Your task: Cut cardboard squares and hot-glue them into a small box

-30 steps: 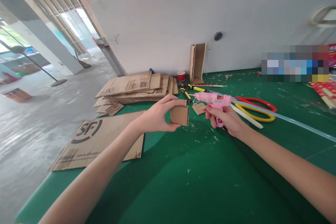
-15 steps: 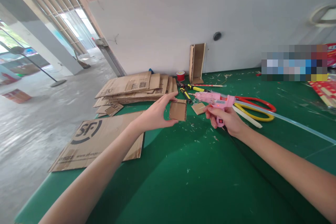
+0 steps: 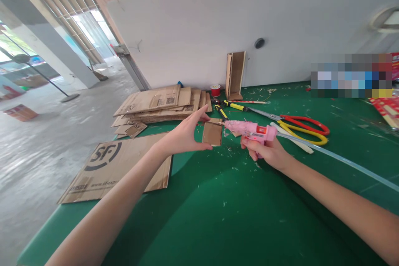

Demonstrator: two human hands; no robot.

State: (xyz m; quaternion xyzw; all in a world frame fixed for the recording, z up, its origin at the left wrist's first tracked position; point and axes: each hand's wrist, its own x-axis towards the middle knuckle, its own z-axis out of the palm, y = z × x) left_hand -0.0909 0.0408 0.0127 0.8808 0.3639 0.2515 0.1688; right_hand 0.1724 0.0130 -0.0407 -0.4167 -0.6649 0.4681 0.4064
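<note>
Since the earlier frames, the glue gun (image 3: 249, 130) has dipped and slid left: its nozzle (image 3: 220, 123), then clear of the card (image 3: 212, 134), now reaches the card's far edge, though whether the two touch I cannot tell. Widest of all, a pale wall (image 3: 187, 29) rises beyond the card, and the green table (image 3: 218, 216) spreads around it. To the card's left and beyond it lies a stack (image 3: 162, 102) of cardboard; left of the card and nearer, a printed sheet (image 3: 124, 170) lies flat. Right of the card and beyond it, a tall box (image 3: 237, 75) stands upright by the wall; scissors (image 3: 277, 118) with red and yellow handles lie further right. Just right of the card, the right hand (image 3: 269, 149) is wrapped round the gun's grip. Left of the card, the left hand (image 3: 183, 135) pinches it between thumb and finger. Just beyond the card lie pliers (image 3: 235, 106), then a red spool (image 3: 215, 90).
</note>
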